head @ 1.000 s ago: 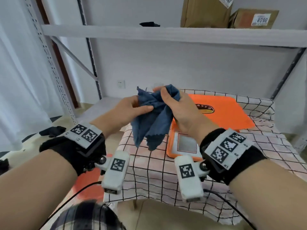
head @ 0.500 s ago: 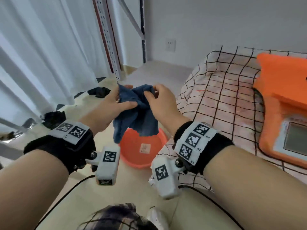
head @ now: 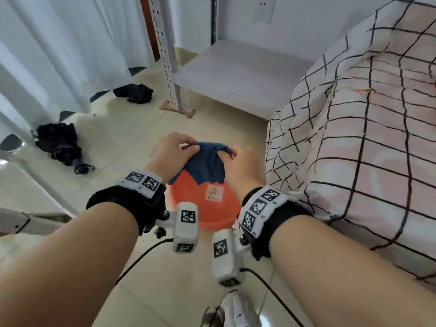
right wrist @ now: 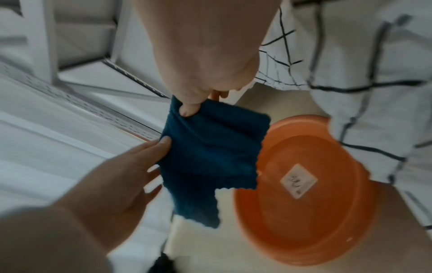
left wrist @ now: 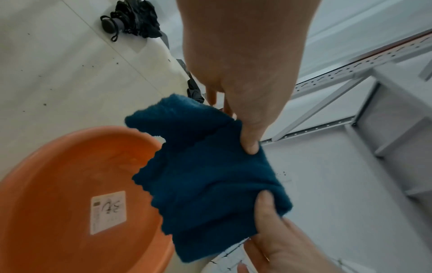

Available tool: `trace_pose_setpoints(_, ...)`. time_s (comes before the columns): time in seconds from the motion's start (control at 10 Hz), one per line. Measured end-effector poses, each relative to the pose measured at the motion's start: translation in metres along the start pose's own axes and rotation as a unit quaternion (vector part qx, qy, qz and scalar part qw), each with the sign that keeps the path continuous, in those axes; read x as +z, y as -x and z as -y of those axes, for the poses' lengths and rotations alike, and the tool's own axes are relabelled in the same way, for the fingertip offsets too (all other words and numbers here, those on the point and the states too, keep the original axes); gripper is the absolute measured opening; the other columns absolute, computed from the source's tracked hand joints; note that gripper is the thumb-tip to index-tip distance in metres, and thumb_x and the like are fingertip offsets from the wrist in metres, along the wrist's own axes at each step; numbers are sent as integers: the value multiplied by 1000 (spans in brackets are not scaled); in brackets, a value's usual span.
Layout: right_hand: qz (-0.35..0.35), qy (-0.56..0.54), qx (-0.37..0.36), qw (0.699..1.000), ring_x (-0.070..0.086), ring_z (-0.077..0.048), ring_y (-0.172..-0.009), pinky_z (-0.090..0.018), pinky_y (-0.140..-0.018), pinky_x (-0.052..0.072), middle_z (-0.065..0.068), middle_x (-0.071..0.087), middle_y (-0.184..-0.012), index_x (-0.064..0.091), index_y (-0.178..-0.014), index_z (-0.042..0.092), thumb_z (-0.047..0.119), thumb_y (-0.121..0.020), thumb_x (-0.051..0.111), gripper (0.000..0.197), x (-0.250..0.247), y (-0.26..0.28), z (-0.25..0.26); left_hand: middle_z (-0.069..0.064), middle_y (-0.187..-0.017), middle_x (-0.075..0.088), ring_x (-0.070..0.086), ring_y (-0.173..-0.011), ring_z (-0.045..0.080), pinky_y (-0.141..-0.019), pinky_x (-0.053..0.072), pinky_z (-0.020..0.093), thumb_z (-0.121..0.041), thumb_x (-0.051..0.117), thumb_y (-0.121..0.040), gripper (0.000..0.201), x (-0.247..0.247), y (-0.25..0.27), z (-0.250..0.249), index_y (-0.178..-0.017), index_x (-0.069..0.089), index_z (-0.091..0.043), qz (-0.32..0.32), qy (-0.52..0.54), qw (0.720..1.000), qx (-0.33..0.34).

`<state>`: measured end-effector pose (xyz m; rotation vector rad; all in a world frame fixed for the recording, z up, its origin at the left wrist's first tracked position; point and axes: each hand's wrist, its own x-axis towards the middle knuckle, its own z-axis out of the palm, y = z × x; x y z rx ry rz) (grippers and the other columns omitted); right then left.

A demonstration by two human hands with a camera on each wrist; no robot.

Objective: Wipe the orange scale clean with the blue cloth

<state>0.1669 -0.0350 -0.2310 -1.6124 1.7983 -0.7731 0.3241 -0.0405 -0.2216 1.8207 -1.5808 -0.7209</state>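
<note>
Your left hand point(head: 170, 152) and right hand point(head: 238, 166) each pinching the blue cloth point(head: 205, 165) by its top edge, cloth hanging lengthwise toward 6 o'clock above the orange basin point(head: 212, 208) on the floor, bench point(head: 377, 138) at 3 o'clock.

Blue cloth point(right wrist: 210, 158) above orange basin point(right wrist: 304, 212)

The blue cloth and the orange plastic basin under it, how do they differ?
The blue cloth is soft and crumpled, with zigzag edges; the orange plastic basin is rigid, round and smooth. The cloth hangs in the air, pinched by the left hand and right hand; the basin sits on the floor. The basin is wider and carries a white label.
</note>
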Motion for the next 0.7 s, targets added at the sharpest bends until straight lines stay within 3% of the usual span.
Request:
trace_pose_setpoints(0.1,36,36,6,999,57,-30,-83,-28,-62,32,-16,62,-99,70,-99,9,13,-94,46,24,20,-11,-21,10,-95,62,59,-100,30,-87,47,37,-24,62,-87,16,19,-11,18,-99,72,-19,41,-120,992,-15)
trace_pose_setpoints(0.2,82,25,41,995,59,-28,-88,-26,-68,37,-16,66,-103,66,-110,4,2,-93,43,29,31,-17,-39,16,-87,70,65,-88,30,-73,47,27,-13,57,-89,17,45,-15,25,-98,71,-10,73,-67,995,-33)
trace_pose_setpoints(0.3,52,2,33,998,59,-28,-90,-31,-75,46,-14,67,-104,68,-107,4,3,-91,42,30,34,-23,-53,14,-102,70,62,-96,30,-80,47,31,-13,54,-90,22,69,-17,32,-103,71,-8,52,-71,996,-35)
trace_pose_setpoints(0.4,118,25,48,992,58,-33,-105,-33,-85,45,-17,65,-109,65,-107,2,-5,-83,43,33,44,-29,-70,14,-115,66,59,-108,31,-90,45,36,-13,48,-93,30,94,-22,53,-120,63,-11,60,-103,992,-48)
trace_pose_setpoints(0.5,226,70,113,965,42,-31,-130,-29,-102,34,-16,45,-141,40,-138,2,1,-91,44,47,51,-28,-81,16,-133,54,51,-121,33,-101,40,39,-15,42,-96,44,110,-21,82,-139,43,-13,179,-153,966,-104)
trace_pose_setpoints(0.6,198,85,137,967,42,-31,-130,-32,-105,34,-15,43,-142,36,-141,6,6,-91,47,51,51,-35,-89,23,-137,47,46,-125,38,-104,37,41,-21,45,-96,49,114,-22,98,-140,34,-3,194,-169,957,-133)
trace_pose_setpoints(0.7,153,83,136,975,48,-29,-125,-33,-104,39,-12,49,-136,42,-137,9,9,-89,49,48,48,-36,-87,22,-138,47,45,-126,36,-104,36,39,-25,47,-96,50,102,-22,94,-138,37,0,147,-166,968,-118)
